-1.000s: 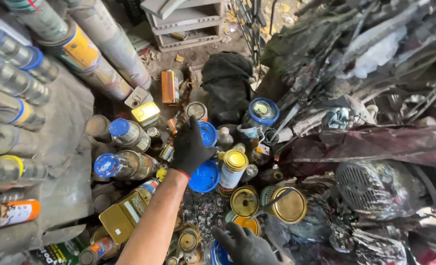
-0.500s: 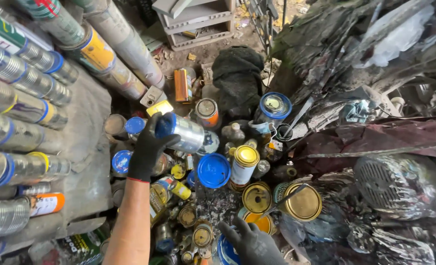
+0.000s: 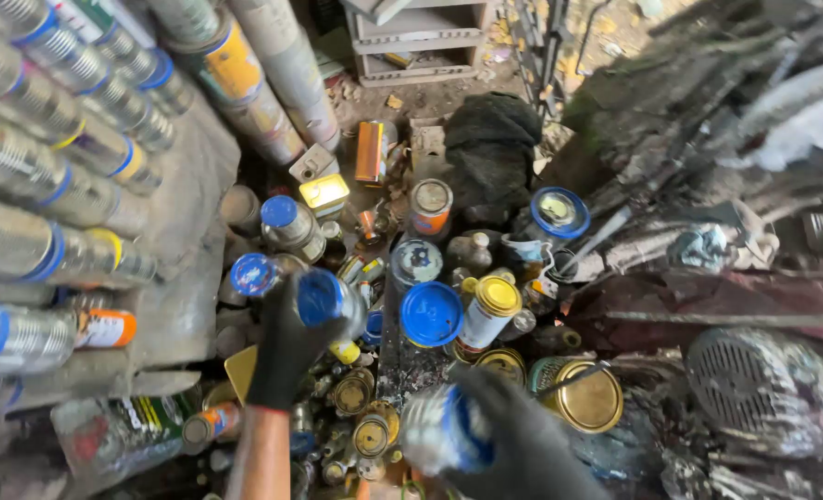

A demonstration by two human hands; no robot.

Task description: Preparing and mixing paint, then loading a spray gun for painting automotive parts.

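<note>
Nearest to us, our right hand (image 3: 523,435), in a dark glove, is closed around a silvery can with a blue band (image 3: 439,431); the can is blurred and lies on its side in our grip, its end pointing left. Just beyond this hand sits a gold lid (image 3: 589,400) on a green-walled tin, and to its left small round brass-coloured caps (image 3: 353,393) lie scattered on the ground.

A little farther and to the left, our left hand (image 3: 291,343), also gloved in black, is wrapped around a second can with a blue top (image 3: 324,298), held above the heap with the blue end facing up at us. Just right of that hand lies a loose blue lid (image 3: 430,314), and beside the lid stands a white bottle with a yellow cap (image 3: 490,310). Just left of the hand is a blue-capped can (image 3: 255,274) lying in the pile.

Well left of both hands, rows of silver cans (image 3: 50,167) with blue and yellow bands are stacked on their sides.

Farther out, beyond the left hand, stand a yellow square tin (image 3: 324,194), an orange can (image 3: 430,208) and a blue-rimmed tub (image 3: 560,213). A black cloth (image 3: 490,153) lies behind them, and a grey crate (image 3: 421,37) is farthest away.
</note>
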